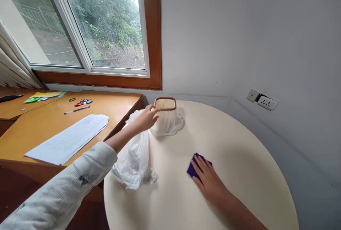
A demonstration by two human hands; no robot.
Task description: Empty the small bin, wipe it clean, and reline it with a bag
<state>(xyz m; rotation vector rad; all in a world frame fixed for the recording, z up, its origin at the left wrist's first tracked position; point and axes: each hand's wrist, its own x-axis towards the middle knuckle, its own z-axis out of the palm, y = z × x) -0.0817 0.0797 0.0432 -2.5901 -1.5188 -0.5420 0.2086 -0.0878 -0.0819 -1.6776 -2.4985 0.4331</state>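
Note:
At the far side of the round table (218, 130), my left hand (146, 118) reaches to the left edge of a small waste bin (165, 121). The bin has a reddish-brown rim and a translucent white bag liner draped around it. My left fingers are at the rim with the thumb apart; whether they touch it is hard to tell. A crumpled white plastic bag (133, 164) lies below my left forearm, at the table's left edge. My right hand (209, 182) presses a folded purple cloth (192, 170) onto the tabletop, its fingers spread over the cloth.
Left of the table stands a wooden desk (117, 103). On it are white papers (70, 139), a pen (77, 110), keys (84, 101) and coloured papers (45, 95). Behind are a window (101, 23) and a grey-white wall with a socket (268, 102).

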